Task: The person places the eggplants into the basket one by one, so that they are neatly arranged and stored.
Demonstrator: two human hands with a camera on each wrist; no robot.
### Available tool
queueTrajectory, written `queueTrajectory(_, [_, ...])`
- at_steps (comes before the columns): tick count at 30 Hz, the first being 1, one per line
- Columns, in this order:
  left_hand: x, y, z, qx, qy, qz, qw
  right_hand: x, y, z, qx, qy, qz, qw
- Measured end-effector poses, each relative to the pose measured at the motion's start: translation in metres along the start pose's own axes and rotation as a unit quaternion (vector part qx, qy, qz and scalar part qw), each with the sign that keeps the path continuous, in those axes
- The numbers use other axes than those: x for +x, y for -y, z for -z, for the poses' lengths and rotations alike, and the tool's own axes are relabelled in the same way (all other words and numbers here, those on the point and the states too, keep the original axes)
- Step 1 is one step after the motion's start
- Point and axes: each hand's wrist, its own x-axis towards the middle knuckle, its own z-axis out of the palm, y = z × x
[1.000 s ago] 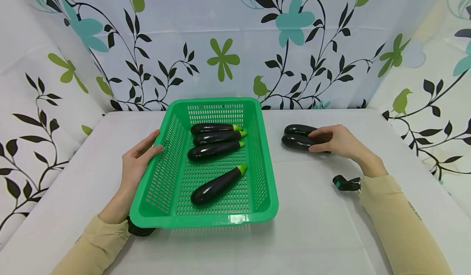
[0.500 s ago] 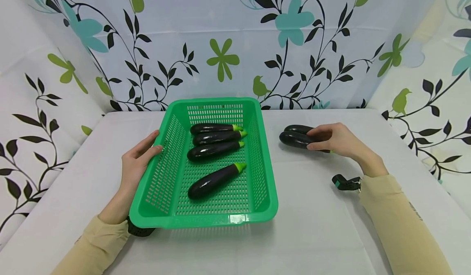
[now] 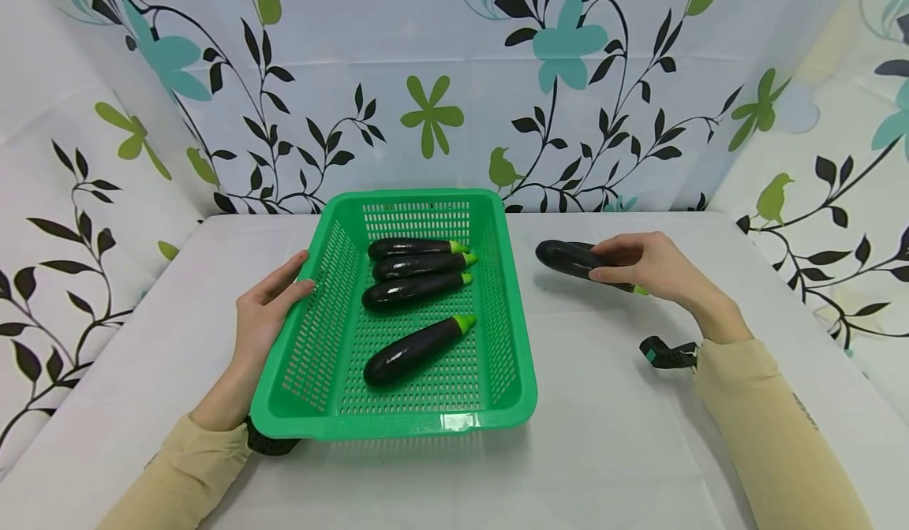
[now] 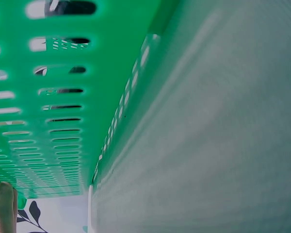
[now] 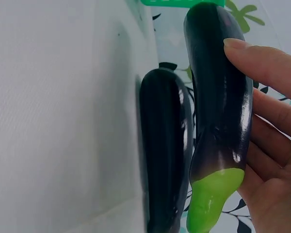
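In the head view, my right hand (image 3: 642,266) pinches a dark purple eggplant (image 3: 561,255) between thumb and fingers, its green cap end toward my palm. The right wrist view shows this held eggplant (image 5: 218,97) raised above the table, beside a second eggplant (image 5: 165,150) lying on the cloth and partly hidden in the head view. My left hand (image 3: 266,309) holds the left rim of a green perforated plastic basket (image 3: 525,356), thumb at the rim and fingers against the outer wall. Three eggplants (image 3: 415,291) lie close together at the back inside it; another eggplant (image 3: 408,352) lies slanted nearer the front.
A white cloth covers the table (image 3: 589,435). Behind it hangs a curtain (image 3: 426,41) printed with leaves and flowers, continuing along both sides. Black wrist cameras sit at both wrists, the right camera (image 3: 667,352) more exposed. The basket's right wall stands between the held eggplant and the basket floor.
My right hand has lifted the nearer eggplant off the table and shifted it slightly back and left. The front eggplant in the basket rolled slightly back, then settled. My left hand stays put.
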Motion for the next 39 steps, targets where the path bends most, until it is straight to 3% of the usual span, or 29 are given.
queueTrajectory(27, [0.0, 0.0, 0.004, 0.005, -0.001, 0.006, 1.0, -0.014, 0.055, -0.006, 0.048, -0.005, 0.059, 0.9971])
queueTrajectory(34, [0.001, 0.001, 0.005, 0.01, -0.011, -0.014, 0.9998, -0.018, 0.077, -0.017, 0.069, 0.013, 0.103, 0.9922])
queueTrajectory(39, [0.001, 0.001, 0.003, 0.015, 0.002, -0.027, 0.9995, -0.017, 0.095, -0.026, 0.067, 0.03, 0.142, 0.9872])
